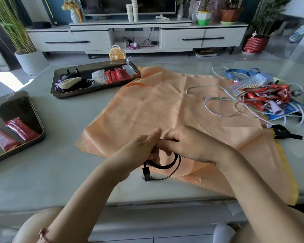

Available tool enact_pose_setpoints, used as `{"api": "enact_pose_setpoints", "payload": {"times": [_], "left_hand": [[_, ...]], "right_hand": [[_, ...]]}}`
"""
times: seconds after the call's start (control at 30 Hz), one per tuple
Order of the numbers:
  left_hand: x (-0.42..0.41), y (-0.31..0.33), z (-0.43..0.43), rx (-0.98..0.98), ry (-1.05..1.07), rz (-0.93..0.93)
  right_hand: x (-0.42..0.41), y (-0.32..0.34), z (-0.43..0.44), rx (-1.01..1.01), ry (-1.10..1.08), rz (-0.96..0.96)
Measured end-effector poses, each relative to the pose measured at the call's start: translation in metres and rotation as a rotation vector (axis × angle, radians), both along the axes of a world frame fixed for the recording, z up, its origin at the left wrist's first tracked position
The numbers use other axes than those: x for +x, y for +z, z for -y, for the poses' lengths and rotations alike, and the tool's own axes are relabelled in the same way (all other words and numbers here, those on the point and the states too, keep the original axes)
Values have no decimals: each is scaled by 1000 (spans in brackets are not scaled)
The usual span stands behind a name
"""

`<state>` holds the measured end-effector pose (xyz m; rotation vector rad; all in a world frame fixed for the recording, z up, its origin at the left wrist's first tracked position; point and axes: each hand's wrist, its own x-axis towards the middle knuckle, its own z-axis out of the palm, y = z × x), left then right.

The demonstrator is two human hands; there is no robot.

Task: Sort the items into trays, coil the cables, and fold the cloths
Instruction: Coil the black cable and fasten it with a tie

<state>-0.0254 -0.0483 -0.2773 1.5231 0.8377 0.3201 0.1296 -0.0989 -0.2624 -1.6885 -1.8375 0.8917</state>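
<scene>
My left hand (pixel 144 148) and my right hand (pixel 189 146) both grip a black cable (pixel 167 166) just above the near edge of an orange cloth (pixel 147 106). The cable hangs in a few loops below my fingers, its plugs (pixel 146 174) dangling at the bottom. A white cable (pixel 218 100) lies loose on the cloth's right side. A dark tray (pixel 72 94) at the back left holds red packets, cotton swabs and dark items. A second tray (pixel 25 144) at the left edge holds two pink-red packets.
At the right sits a tangled pile (pixel 263 95) of red and silver toy figures, a clear comb, a blue lanyard and blue cards. A black clip (pixel 284 134) lies near the cloth's right corner. A yellow cloth (pixel 295 190) peeks from under the orange one.
</scene>
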Motion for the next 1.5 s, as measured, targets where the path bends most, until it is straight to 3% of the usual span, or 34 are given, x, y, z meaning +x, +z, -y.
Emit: {"api": "enact_pose_setpoints", "payload": {"times": [0.07,0.17,0.23,0.33,0.43,0.57,0.7,0.9,1.03,1.37,1.5], "left_hand": [[1,2,2,-202,29,161],[6,3,6,-371,176,444],[9,5,8,-360,260,523],[12,5,8,-228,364,499],[15,3,10,-50,485,415],[18,0,12,72,587,344],[21,-6,17,149,603,284],[22,-11,18,221,633,262],[21,-12,20,218,621,283],[22,-4,27,249,667,395],[23,-5,29,344,621,407]], "right_hand": [[0,-1,-1,17,-7,-1],[2,2,-2,129,-128,-178],[7,8,-1,127,-244,-420],[10,15,3,48,-259,-756],[5,16,7,112,-205,-713],[-3,14,9,50,-124,-791],[-19,9,7,15,-272,-692],[-27,5,12,290,-327,-416],[-38,4,21,291,-171,-581],[-56,1,22,129,-492,-978],[-58,-2,22,119,-531,-972]]}}
